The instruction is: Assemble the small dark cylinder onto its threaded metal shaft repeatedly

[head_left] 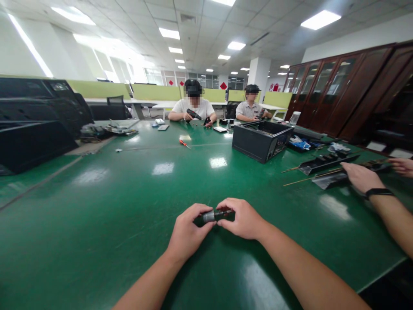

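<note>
Near the front middle of the green table [138, 193], my left hand [189, 230] grips the grey cylindrical end of a small metal part [209, 216] between thumb and fingers. From its right side, my right hand [243, 218] pinches the thin dark shaft of the same part. The part lies roughly level, a little above the tabletop, and the two thumbs nearly meet below it. Fingers partly cover both ends of it.
An orange screwdriver [183, 143] lies beyond my hands. A black computer case [254, 144] stands back right. At right, another person's hand [363, 176] touches metal trays with rods [332, 177]. Two people sit opposite. Black equipment [35, 137] is at left.
</note>
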The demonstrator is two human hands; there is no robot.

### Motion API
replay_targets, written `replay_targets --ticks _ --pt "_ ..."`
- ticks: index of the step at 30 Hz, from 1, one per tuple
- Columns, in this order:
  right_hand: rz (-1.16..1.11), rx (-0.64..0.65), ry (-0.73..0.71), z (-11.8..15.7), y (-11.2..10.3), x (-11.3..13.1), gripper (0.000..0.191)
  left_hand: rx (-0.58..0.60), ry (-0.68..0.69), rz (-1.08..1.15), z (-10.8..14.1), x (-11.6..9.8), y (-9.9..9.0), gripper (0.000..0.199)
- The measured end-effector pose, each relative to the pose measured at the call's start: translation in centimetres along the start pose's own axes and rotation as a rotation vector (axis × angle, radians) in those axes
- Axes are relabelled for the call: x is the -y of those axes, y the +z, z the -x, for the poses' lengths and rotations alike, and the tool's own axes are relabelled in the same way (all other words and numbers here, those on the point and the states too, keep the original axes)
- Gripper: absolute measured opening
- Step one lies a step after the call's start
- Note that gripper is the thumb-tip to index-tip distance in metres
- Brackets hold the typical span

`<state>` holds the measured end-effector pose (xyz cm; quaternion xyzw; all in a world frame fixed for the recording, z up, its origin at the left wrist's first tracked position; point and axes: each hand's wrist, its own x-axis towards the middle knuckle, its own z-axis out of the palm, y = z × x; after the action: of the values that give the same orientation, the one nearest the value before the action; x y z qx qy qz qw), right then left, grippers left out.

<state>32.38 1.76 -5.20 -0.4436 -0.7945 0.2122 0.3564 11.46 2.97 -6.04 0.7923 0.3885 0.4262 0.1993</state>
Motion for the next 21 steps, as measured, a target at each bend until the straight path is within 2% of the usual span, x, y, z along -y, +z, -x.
replay_targets --ticks 9,21 --pt "-0.001 0.015 -0.032 -0.16 0.01 -0.32 0.011 0.009 0.037 0.009 -0.06 -0.03 0.04 0.021" --pt "-0.017 0.011 0.008 -0.16 -0.31 -0.17 0.010 0.001 0.030 -0.004 0.09 -0.23 0.06 0.022"
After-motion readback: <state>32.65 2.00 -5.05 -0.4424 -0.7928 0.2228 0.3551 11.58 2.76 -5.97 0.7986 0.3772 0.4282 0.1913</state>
